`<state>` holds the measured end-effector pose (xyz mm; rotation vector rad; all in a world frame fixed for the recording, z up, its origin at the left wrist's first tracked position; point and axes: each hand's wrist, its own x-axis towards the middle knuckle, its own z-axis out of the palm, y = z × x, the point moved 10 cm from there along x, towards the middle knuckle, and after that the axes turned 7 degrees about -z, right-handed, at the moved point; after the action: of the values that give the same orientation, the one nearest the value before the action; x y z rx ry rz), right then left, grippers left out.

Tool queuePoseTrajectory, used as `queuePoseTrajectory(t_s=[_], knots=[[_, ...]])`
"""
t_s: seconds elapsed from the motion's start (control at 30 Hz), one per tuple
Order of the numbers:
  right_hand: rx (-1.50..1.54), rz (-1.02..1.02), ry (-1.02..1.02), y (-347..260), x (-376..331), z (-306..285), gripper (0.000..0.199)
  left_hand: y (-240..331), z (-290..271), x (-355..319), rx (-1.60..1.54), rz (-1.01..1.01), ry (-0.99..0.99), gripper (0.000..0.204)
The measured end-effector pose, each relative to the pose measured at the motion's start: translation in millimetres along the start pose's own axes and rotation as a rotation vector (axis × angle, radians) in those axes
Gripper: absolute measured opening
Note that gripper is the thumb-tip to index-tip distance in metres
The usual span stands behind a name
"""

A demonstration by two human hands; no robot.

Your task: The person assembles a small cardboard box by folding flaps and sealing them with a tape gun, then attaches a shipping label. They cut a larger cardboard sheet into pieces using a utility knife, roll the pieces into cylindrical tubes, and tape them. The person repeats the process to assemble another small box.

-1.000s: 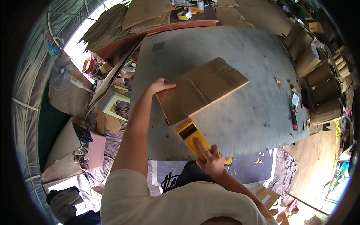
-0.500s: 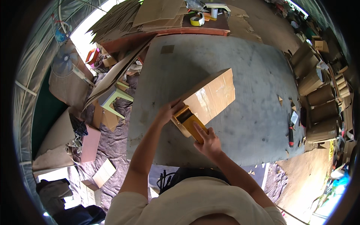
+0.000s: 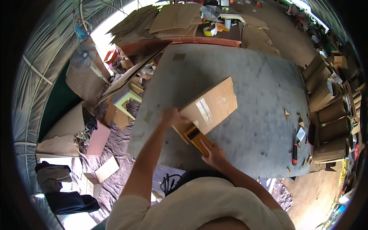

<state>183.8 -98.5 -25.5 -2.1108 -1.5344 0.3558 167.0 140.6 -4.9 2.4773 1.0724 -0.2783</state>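
A brown cardboard box [image 3: 216, 105] with strips of clear tape stands tilted over the grey tabletop [image 3: 264, 115]. My left hand [image 3: 170, 117], smeared by motion, grips its near left edge; the fingertips are partly hidden. In my right hand [image 3: 214, 155] is a long yellow stapler-like tool [image 3: 199, 143] with a black part near its far end. That far end meets the box's near end, by my left hand. My right fingers are wrapped round the tool's near half.
Stacked flat cardboard [image 3: 174, 19] and a yellow tape roll [image 3: 209, 30] lie on the far red-edged table. A red-and-black cutter [image 3: 294, 154] and cardboard scraps are at the table's right side. Folded cartons [image 3: 331, 132] line the right. A fan [image 3: 83, 55] stands far left.
The view has shifted slightly. My left hand has moved a little along the box edge and blurs. The tool has turned slightly in my right hand; both holds continue.
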Motion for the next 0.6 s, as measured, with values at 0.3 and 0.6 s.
queuePoseTrajectory(t_s=[0.3,0.6], knots=[[0.026,-0.172,0.084,44.2,-51.7,-66.3,0.076,45.6,44.3,-60.2,-0.028,-0.165,-0.003,0.074],[0.046,-0.235,0.139,30.2,-52.8,-89.9,0.074,-49.5,-15.9,-4.2,-0.693,-0.119,-0.263,0.045]])
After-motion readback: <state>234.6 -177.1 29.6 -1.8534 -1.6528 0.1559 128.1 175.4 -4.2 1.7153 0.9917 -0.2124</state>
